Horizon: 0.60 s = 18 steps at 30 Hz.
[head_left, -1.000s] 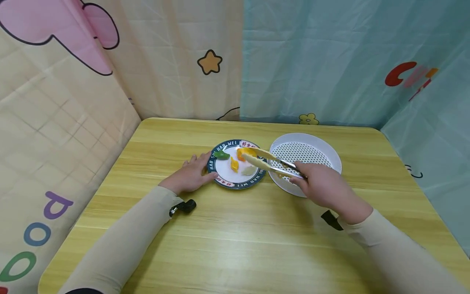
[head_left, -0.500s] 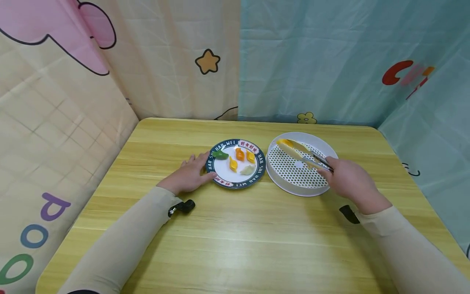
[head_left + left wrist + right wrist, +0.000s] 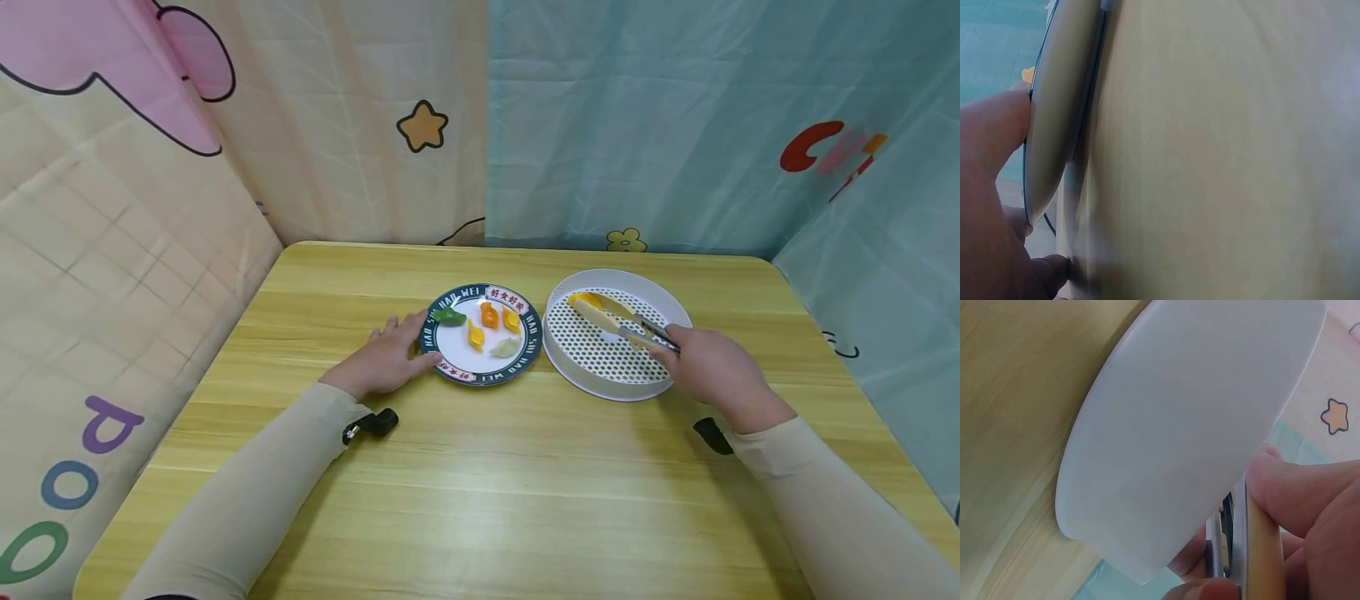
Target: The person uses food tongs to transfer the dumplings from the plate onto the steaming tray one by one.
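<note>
In the head view my left hand (image 3: 382, 358) rests at the left edge of a round plate (image 3: 531, 333) with a dark blue lettered rim. Its thumb and fingers are spread and touch the rim. My right hand (image 3: 708, 367) grips a pair of tongs (image 3: 600, 318) with pale tips and metal arms. The tips reach inside a white round tray (image 3: 592, 383) with a perforated base, around a yellow-orange dumpling-like piece (image 3: 581, 297). Whether they still squeeze it is hard to tell. The tongs' handle (image 3: 1264, 550) stands beside the tray's outer wall in the right wrist view.
Several dumpling-like pieces lie on the plate: green (image 3: 450, 317), orange (image 3: 490, 315), white (image 3: 506, 347), and two yellow, one left (image 3: 476, 335) and one right (image 3: 512, 321). A wood-grain table (image 3: 480, 483) carries everything. Printed curtains (image 3: 637, 125) hang behind it.
The tongs have moved right from the plate into the white tray, carrying a yellow-orange piece, then lowered slightly toward its base. My left hand has stayed at the plate.
</note>
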Available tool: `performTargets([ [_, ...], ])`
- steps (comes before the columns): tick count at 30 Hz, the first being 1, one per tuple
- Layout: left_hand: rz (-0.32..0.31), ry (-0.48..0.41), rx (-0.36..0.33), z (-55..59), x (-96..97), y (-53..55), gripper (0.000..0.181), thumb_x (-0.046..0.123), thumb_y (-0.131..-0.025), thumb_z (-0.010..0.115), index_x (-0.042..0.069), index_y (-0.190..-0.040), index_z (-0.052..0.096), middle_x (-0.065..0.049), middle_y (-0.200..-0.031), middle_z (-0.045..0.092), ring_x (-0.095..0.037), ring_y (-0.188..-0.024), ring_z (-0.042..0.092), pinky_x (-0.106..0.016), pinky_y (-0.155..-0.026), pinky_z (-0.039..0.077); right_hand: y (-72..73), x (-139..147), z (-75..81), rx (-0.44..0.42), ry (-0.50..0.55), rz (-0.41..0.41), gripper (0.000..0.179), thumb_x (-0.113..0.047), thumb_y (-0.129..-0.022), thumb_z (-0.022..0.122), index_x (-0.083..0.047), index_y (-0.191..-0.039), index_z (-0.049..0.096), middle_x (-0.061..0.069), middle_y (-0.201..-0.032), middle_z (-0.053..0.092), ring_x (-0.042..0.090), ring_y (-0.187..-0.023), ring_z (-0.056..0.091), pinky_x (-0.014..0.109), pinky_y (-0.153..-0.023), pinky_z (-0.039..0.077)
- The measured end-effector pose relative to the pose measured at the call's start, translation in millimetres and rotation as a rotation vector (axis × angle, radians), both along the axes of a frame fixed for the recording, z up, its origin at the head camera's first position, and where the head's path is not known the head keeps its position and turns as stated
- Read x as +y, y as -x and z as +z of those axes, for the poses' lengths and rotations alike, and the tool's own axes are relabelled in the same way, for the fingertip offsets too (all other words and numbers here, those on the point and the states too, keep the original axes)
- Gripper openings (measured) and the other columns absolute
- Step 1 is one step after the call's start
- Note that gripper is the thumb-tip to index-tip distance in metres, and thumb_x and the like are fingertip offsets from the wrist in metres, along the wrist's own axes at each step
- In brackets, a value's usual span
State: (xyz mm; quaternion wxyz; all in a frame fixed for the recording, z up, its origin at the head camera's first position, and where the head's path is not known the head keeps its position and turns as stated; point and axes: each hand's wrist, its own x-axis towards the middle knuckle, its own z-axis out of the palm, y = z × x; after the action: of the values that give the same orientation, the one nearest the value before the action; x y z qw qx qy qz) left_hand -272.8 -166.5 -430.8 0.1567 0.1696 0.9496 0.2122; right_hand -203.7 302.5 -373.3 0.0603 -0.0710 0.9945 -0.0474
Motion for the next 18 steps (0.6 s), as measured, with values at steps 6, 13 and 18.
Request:
performTargets([
  [6, 0.012, 0.000, -0.008, -2.1, -0.5, 0.3, 0.096, 0.070, -0.101, 0.050, 0.023, -0.172, 0.005, -0.013, -0.178, 0.011, -0.045, -0.164, 0.001, -0.064, -0.132, 0.004, 0.8, 0, -0.3, -0.027, -0.002, -0.022, 0.044, -0.038, -0.107, 0.059, 0.002, -0.124, 0.058, 0.012, -0.082, 0.060, 0.028, -0.073, 0.054, 0.039, -0.061, 0.044],
  [13, 0.006, 0.005, -0.001, -1.8, -0.6, -0.8, 0.096, 0.070, -0.101, 0.050, 0.022, -0.172, 0.006, -0.015, -0.178, 0.012, -0.047, -0.163, 0.002, -0.066, -0.131, 0.004, -0.5, 0, 0.9, -0.026, 0.024, -0.041, 0.053, -0.039, -0.107, 0.058, 0.006, -0.132, 0.054, 0.020, -0.093, 0.065, 0.032, -0.078, 0.057, 0.044, -0.066, 0.049],
  [18, 0.007, 0.007, 0.005, -0.4, 0.0, -0.8, 0.096, 0.071, -0.101, 0.049, 0.022, -0.172, 0.007, -0.011, -0.178, 0.012, -0.047, -0.163, 0.003, -0.065, -0.131, 0.005, -5.8, 0, 13.3, 0.007, 0.078, -0.046, 0.053, -0.038, -0.107, 0.059, 0.008, -0.134, 0.053, 0.016, -0.085, 0.061, 0.028, -0.073, 0.055, 0.039, -0.061, 0.045],
])
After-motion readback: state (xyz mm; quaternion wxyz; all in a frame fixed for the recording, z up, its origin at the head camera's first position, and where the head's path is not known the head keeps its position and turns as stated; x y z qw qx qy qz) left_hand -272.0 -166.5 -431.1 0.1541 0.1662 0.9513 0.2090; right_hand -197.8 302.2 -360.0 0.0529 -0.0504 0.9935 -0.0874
